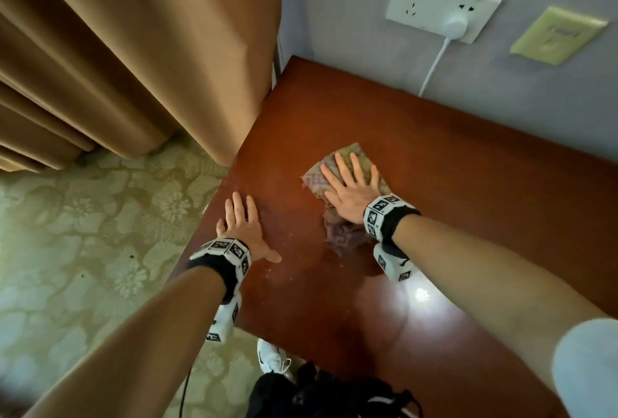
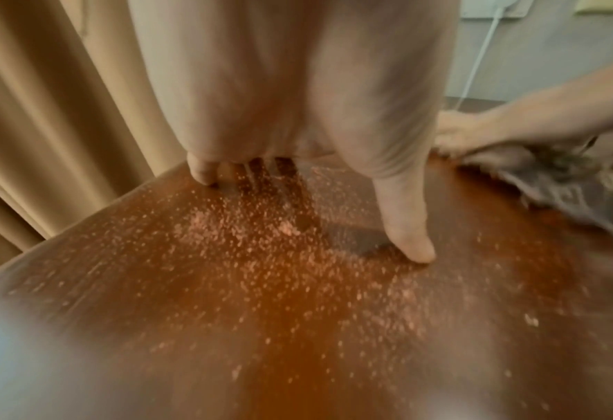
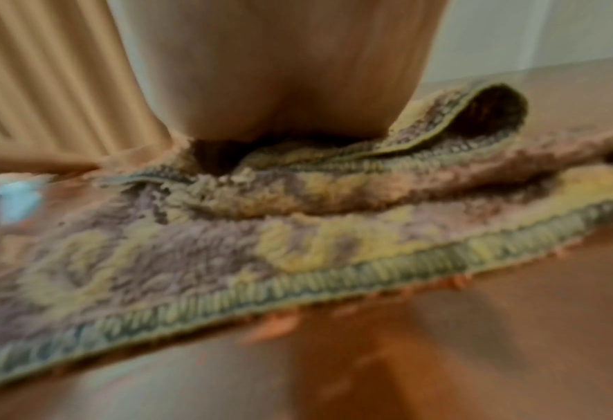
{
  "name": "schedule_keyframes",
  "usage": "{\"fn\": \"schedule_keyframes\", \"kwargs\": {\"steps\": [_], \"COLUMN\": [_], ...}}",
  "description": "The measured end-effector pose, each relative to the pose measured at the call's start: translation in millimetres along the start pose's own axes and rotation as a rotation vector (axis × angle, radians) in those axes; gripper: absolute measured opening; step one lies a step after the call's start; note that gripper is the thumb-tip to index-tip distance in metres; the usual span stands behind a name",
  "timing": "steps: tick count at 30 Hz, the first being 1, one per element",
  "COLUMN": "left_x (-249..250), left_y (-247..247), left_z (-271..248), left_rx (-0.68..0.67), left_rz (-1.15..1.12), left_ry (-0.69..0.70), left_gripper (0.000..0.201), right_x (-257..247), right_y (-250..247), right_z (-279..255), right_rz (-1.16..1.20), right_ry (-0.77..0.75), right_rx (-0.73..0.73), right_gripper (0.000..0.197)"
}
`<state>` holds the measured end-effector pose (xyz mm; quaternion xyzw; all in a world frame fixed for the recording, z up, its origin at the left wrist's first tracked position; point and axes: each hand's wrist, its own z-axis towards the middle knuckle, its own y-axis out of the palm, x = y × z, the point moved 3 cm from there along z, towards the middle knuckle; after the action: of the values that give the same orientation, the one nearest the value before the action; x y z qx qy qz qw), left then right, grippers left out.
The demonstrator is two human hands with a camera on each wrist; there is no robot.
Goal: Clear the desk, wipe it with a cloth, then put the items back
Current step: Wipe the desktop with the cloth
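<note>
We have the cloth (image 1: 341,180) in the middle of the frame, bunched and folded over itself on the red-brown desk (image 1: 434,156), with our right hand (image 1: 351,190) laid flat on it, fingers straight and spread, pressing rather than gripping. Our left hand (image 1: 242,227) rests flat on the bare wood at centre left, near the desk's left edge, fingers straight, holding nothing. The left wrist view shows pale crumbs (image 2: 254,255) scattered over the wood around that hand. No items stand on the visible surface, so we judge the wiping step is in hand. Next, we think, the cloth must sweep leftward through the crumbs. Curtain (image 1: 133,49) hangs upper left, wall socket (image 1: 441,4) upper right.
</note>
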<state>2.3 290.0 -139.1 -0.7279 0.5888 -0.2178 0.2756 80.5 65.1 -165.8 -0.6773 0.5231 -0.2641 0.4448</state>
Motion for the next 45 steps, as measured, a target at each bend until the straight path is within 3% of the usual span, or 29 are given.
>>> {"fn": "schedule_keyframes", "kwargs": {"steps": [6,11,17,20,23,31,35,40,45], "left_x": [-1.6,-2.6,-0.9,10.0,28.2,77.9,82.3,81.6,86.4], "left_y": [1.4,0.6,-1.6,-3.2,-3.5,-2.3,-4.0,-5.6,-8.2], "left_z": [2.4,3.4,-3.7,-7.5,-9.9,-1.4,3.9,4.1,-3.5], "left_rx": [0.022,0.002,0.023,0.041,0.024,0.004,0.006,0.028,0.026], "left_rz": [0.041,0.054,0.040,0.089,0.164,0.272,0.313,0.349,0.340], "left_ry": [-0.007,0.000,0.016,0.075,0.140,0.219,0.220,0.206,0.189], "left_gripper": [0.148,0.150,0.146,0.142,0.140,0.140,0.140,0.140,0.140], "right_x": [87.5,69.5,-5.5,-8.8,21.5,168.2,210.9,196.1,114.6], "right_y": [-22.8,-16.8,14.3,32.7,33.5,0.6,-6.3,-3.2,16.2], "right_z": [10.7,16.4,-12.0,-37.4,-48.7,-43.6,-42.5,-37.9,-51.2], "right_rz": [0.154,0.172,0.030,-0.050,-0.015,0.209,0.268,0.237,0.148], "right_ry": [0.317,0.390,0.076,-0.047,-0.004,0.445,0.536,0.557,0.287], "right_rx": [-0.050,-0.004,0.029,0.030,0.024,-0.025,-0.018,0.027,0.041], "right_gripper": [0.059,0.061,0.059,0.065,0.063,0.057,0.057,0.060,0.060]}}
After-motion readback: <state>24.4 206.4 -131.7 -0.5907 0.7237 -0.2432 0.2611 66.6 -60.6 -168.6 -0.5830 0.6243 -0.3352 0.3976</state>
